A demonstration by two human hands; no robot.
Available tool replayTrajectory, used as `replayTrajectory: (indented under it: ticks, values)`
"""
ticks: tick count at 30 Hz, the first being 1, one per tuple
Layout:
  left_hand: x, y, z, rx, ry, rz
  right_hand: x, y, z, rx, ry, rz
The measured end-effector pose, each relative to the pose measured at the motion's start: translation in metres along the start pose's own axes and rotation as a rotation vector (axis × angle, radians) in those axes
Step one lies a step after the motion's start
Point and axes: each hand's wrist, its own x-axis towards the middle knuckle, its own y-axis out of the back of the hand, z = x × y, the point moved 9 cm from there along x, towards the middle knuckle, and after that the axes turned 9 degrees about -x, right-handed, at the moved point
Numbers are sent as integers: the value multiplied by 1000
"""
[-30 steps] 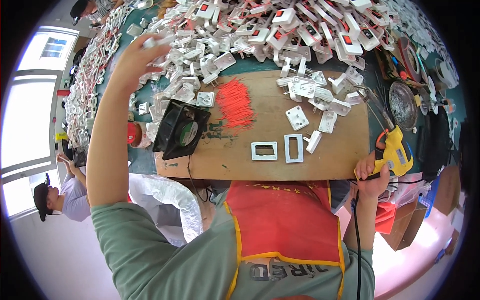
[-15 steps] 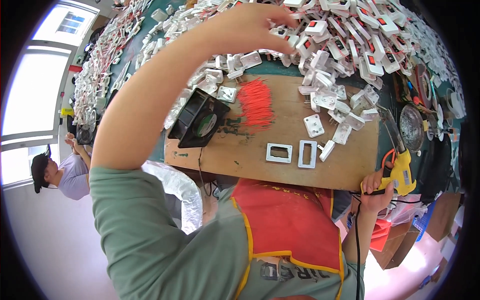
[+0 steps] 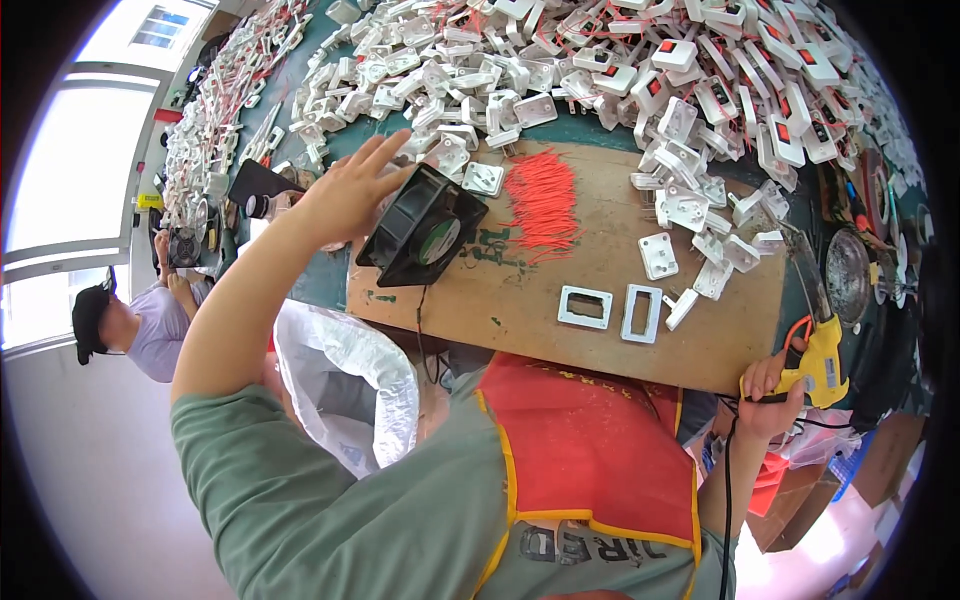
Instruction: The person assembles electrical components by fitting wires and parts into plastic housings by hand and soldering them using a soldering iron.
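Note:
My left hand [image 3: 355,192] is at the left side of a black box fan [image 3: 425,225], fingers spread and apart. I cannot tell whether its fingertips touch the fan. My right hand [image 3: 770,390], at the board's right front corner, is closed around the handle of a yellow glue gun [image 3: 824,365] with an orange trigger. The gun's metal front end points away from me. On the brown board [image 3: 500,310] lies a bundle of short red wires [image 3: 541,205]. Two white rectangular frames [image 3: 585,307] lie near its front edge, beside loose white plug housings [image 3: 658,256].
A large heap of white plug housings [image 3: 400,85] covers the back of the table, with red-switched pieces [image 3: 676,54] at the right. A round metal dish [image 3: 848,265] stands at right. A white lined bag [image 3: 395,400] hangs below left. Another person [image 3: 150,325] works far left.
My left hand has come back from the heap at the far side to the fan's left. My right hand still grips the glue gun. The whole view has shifted slightly.

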Motion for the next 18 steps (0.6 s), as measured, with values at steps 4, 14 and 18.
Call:
replayTrajectory:
  ticks: [4,14,18]
  values:
    - [34,1,-28,-238,116,156,-1,3,1,11,-7,13]
    - [63,10,-27,-233,181,199,-1,1,2,9,5,33]
    - [58,25,-30,-298,185,252,-1,1,0,14,9,9]
